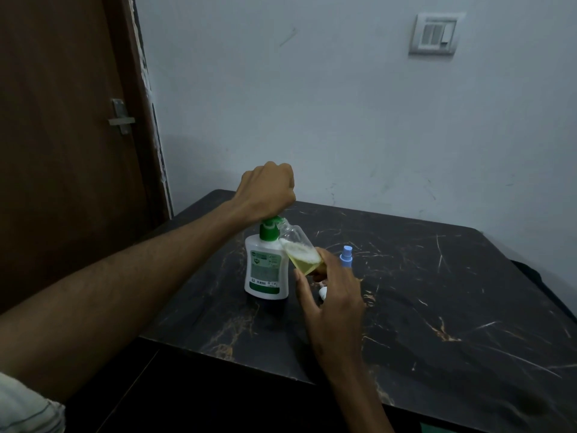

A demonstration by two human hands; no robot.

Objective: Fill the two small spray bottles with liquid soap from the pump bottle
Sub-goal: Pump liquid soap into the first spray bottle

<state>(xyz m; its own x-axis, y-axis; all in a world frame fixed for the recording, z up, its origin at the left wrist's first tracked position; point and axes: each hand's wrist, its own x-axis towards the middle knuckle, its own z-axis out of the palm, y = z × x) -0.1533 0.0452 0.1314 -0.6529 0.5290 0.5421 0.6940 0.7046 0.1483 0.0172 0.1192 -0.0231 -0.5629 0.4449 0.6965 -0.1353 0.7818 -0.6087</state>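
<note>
Dark marbled bench (437,307): your left hand (268,190) is fisting down on the white pump bottle's (266,270) green head, while your right hand (331,295) is pinching 1 clear spray bottle (301,253) tilted under its spout, catching yellowish soap.

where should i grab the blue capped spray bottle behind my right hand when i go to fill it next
Take the blue-capped spray bottle around its body below the cap, coming from the right side or from above. It stands upright on the table, and only the cap shows here; the right hand, holding the tilted clear bottle, covers its near left side, with the pump bottle beyond.
</note>
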